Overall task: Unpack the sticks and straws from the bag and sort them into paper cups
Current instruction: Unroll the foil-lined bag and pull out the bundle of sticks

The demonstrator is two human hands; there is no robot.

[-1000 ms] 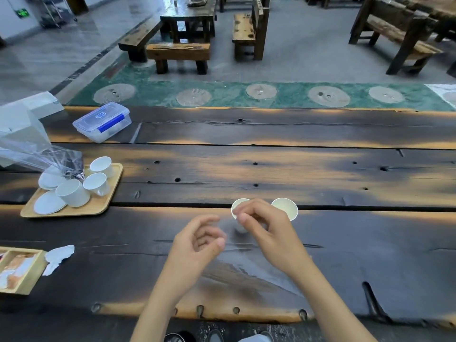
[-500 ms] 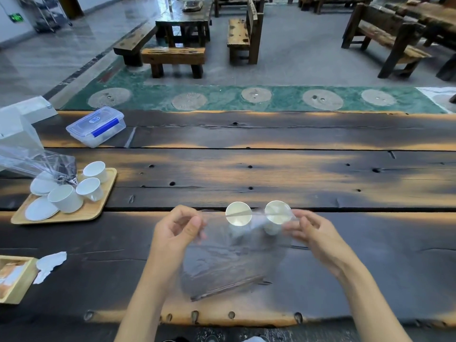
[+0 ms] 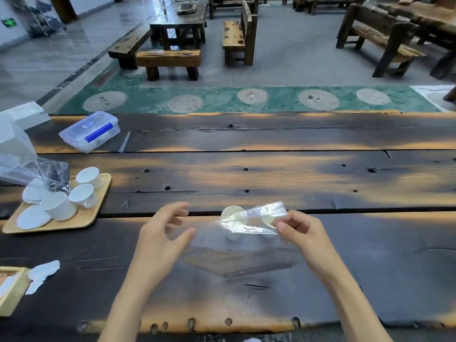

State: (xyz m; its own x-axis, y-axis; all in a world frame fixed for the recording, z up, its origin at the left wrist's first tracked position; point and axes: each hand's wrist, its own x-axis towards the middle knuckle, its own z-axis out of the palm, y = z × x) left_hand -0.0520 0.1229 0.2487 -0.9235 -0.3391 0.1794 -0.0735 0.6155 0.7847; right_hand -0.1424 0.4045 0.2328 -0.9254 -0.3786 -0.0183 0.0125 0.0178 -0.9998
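at lower centre our right hand [image 3: 299, 230] pinches the thin, slippery bag [image 3: 249, 225]; our left hand [image 3: 165, 233] is loose, holding nothing. we judge its top edge the best hold.

right hand [image 3: 299, 233] pinches clear bag [image 3: 246, 243] | left hand [image 3: 164, 233] fingers loosely spread | two paper cups [image 3: 234, 218] behind bag

No text can be read — the blue mark on the plastic box lid [image 3: 90, 125] and the green wall sign [image 3: 8, 22] are too blurred.
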